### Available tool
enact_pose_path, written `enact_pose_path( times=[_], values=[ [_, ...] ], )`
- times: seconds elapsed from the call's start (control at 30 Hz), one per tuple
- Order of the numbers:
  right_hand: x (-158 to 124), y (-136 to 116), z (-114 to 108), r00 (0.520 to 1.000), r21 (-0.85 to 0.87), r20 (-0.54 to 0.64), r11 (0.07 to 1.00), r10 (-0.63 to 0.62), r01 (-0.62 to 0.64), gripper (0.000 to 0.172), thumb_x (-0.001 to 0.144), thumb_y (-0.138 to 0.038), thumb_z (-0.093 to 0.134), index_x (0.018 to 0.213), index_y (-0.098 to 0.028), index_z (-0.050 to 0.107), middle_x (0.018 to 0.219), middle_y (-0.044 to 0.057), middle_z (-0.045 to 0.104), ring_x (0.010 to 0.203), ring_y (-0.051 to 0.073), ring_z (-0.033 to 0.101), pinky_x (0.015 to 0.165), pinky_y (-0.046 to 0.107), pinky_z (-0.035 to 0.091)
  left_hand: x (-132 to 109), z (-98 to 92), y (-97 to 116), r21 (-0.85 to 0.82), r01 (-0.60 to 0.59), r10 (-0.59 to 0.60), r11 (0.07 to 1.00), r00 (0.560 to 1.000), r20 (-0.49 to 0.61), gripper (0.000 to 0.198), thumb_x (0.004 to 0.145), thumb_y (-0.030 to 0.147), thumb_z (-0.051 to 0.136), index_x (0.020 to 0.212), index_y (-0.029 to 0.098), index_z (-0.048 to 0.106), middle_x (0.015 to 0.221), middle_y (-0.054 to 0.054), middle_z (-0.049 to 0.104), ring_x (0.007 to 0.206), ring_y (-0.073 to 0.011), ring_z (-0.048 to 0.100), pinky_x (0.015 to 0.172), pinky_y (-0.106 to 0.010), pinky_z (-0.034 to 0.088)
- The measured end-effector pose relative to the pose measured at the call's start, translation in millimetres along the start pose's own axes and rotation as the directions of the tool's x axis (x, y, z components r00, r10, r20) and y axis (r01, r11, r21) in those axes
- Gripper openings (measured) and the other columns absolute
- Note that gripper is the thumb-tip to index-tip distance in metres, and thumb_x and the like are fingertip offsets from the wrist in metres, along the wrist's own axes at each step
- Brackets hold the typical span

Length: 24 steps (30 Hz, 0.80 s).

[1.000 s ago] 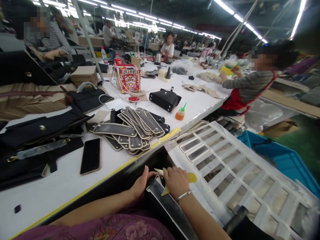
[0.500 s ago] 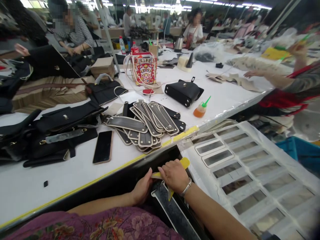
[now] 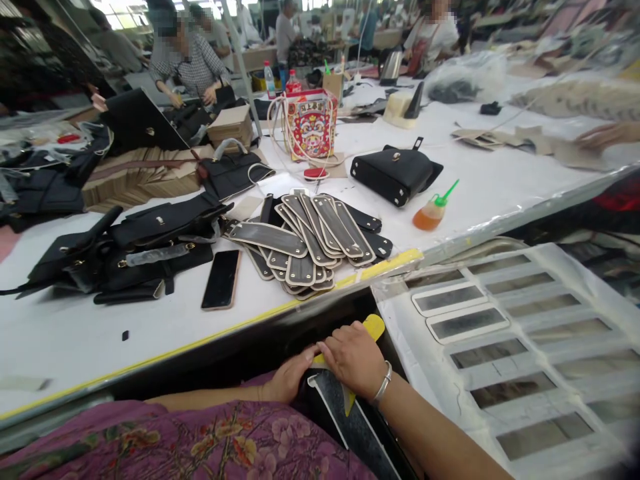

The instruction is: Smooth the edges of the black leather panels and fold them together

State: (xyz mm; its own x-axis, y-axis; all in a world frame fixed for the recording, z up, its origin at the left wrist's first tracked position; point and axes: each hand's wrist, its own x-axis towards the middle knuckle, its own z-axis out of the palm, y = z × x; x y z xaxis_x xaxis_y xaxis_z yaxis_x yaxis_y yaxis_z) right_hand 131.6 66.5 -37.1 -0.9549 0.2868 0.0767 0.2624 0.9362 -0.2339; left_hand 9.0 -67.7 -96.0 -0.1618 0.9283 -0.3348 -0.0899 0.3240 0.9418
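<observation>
My right hand (image 3: 354,360) is wrapped around a yellow-handled tool (image 3: 374,327). The handle's rounded end sticks out above the fist, and a yellowish pointed part shows below it; the tool's exact kind is hidden. Under that hand lies a long black panel with a white edge (image 3: 350,427), tilted in my lap within a black item. My left hand (image 3: 290,377) is closed at the panel's upper end, its thumb close to my right fingers. What its fingers grip is mostly out of sight. A small yellow piece shows between the two hands.
Ahead on the white table are a pile of grey-black strips (image 3: 300,247), a phone (image 3: 220,280), black bags (image 3: 395,173) and a bottle of orange liquid (image 3: 429,212). At right stands a white slotted rack (image 3: 540,340) with two bordered strips. Co-workers stand across the table.
The view has turned left, so the table things appear farther right. My left thumb has come down closer to my right hand. The right hand still grips the yellow-handled tool.
</observation>
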Motion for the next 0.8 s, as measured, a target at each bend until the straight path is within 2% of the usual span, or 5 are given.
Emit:
enact_pose_path(
  times=[0.07, 0.17, 0.37, 0.67, 0.8],
  values=[
    [-3.5, -1.5, -0.8, 0.997, 0.007, 0.018, 0.997, 0.070, -0.070, 0.041, 0.093, -0.032, 0.029, 0.071, -0.019, 0.060, 0.068, 0.003, 0.060, 0.067, 0.016, 0.051, 0.066, 0.034, 0.021, 2.9, 0.7, 7.7, 0.047, -0.044, 0.043, 0.998, 0.999, 0.017, 0.045, 0.081, 0.040, 0.046, 0.117, 0.015, 0.056, 0.128, -0.008, 0.049, 0.124, -0.0262, 0.036, 0.109, -0.039, 0.017],
    [-14.2, -3.4, 0.1, 0.981, 0.003, 0.032, 0.982, 0.190, -0.190, 0.039, 0.093, -0.031, 0.028, 0.076, -0.021, 0.062, 0.067, 0.003, 0.062, 0.066, 0.016, 0.054, 0.065, 0.034, 0.021, 10.6, 3.6, 22.6, 0.086, -0.109, 0.098, 0.990, 0.987, 0.126, 0.048, 0.086, 0.042, 0.037, 0.123, 0.015, 0.050, 0.131, -0.008, 0.046, 0.124, -0.0236, 0.036, 0.109, -0.035, 0.019],
    [-42.8, -8.3, 4.3, 0.925, -0.018, 0.042, 0.926, 0.377, -0.377, 0.041, 0.094, -0.033, 0.026, 0.083, -0.019, 0.063, 0.068, 0.005, 0.065, 0.065, 0.017, 0.057, 0.062, 0.033, 0.024, 26.4, 6.1, 38.0, 0.168, -0.170, 0.090, 0.971, 0.911, 0.404, 0.053, 0.092, 0.043, 0.026, 0.136, 0.014, 0.033, 0.139, -0.009, 0.036, 0.128, -0.0215, 0.031, 0.108, -0.035, 0.019],
    [-37.4, -5.0, -3.4, 0.916, -0.003, 0.121, 0.923, 0.382, -0.385, 0.040, 0.093, -0.032, 0.028, 0.084, -0.018, 0.064, 0.070, 0.007, 0.067, 0.066, 0.016, 0.061, 0.057, 0.030, 0.030, 45.7, -6.7, 68.5, 0.249, -0.139, -0.041, 0.958, 0.797, 0.603, 0.050, 0.090, 0.046, 0.032, 0.129, 0.017, 0.042, 0.130, -0.006, 0.046, 0.118, -0.0218, 0.042, 0.101, -0.032, 0.029],
    [-31.6, 4.1, -6.2, 0.918, -0.026, 0.184, 0.935, 0.352, -0.353, 0.036, 0.093, -0.034, 0.028, 0.096, -0.024, 0.062, 0.062, 0.005, 0.064, 0.062, 0.017, 0.061, 0.051, 0.027, 0.031, 51.8, -3.8, 72.1, 0.254, -0.130, -0.051, 0.959, 0.797, 0.602, 0.046, 0.090, 0.044, 0.033, 0.125, 0.018, 0.047, 0.117, -0.005, 0.056, 0.105, -0.0205, 0.051, 0.094, -0.030, 0.035]
  ],
)
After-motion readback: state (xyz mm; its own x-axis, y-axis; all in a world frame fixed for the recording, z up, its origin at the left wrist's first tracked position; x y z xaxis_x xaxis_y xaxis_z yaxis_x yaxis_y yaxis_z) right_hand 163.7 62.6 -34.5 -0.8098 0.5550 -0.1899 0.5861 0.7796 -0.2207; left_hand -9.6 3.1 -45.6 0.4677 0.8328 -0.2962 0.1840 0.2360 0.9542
